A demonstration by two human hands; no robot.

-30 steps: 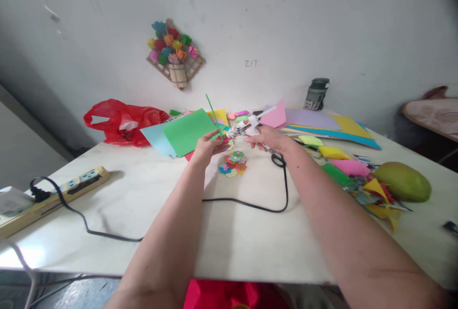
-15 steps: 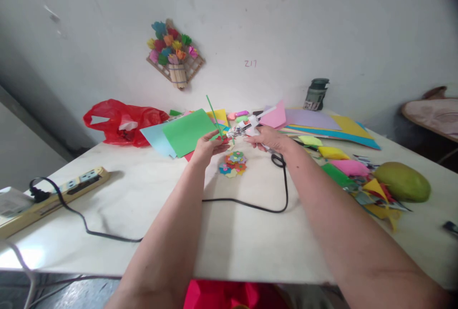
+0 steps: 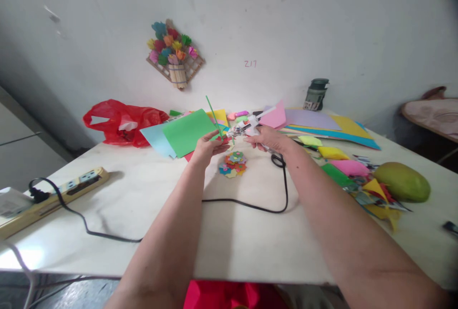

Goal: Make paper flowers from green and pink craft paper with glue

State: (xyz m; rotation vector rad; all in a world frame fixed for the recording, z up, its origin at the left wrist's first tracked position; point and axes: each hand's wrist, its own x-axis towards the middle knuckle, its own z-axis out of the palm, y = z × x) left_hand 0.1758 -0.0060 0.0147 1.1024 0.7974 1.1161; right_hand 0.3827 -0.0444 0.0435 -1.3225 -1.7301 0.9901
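Note:
My left hand (image 3: 207, 144) is closed in a pinch on a thin green stick (image 3: 213, 114) that slants up and to the left. Something small and red shows at its fingertips. My right hand (image 3: 268, 137) is wrapped round a white glue gun (image 3: 246, 128), whose nozzle points left at the stick near my left fingers. The gun's black cord (image 3: 282, 190) loops over the white table (image 3: 232, 237) toward a power strip (image 3: 53, 197). Just below both hands lies a small pile of coloured paper flowers (image 3: 233, 163).
Green and light-blue paper sheets (image 3: 182, 132) and a red plastic bag (image 3: 121, 120) lie at the back left. Large coloured sheets (image 3: 329, 125), paper scraps (image 3: 358, 180), a green mango (image 3: 402, 181) and a dark jar (image 3: 317, 93) are on the right. A paper-flower ornament (image 3: 173, 51) hangs on the wall.

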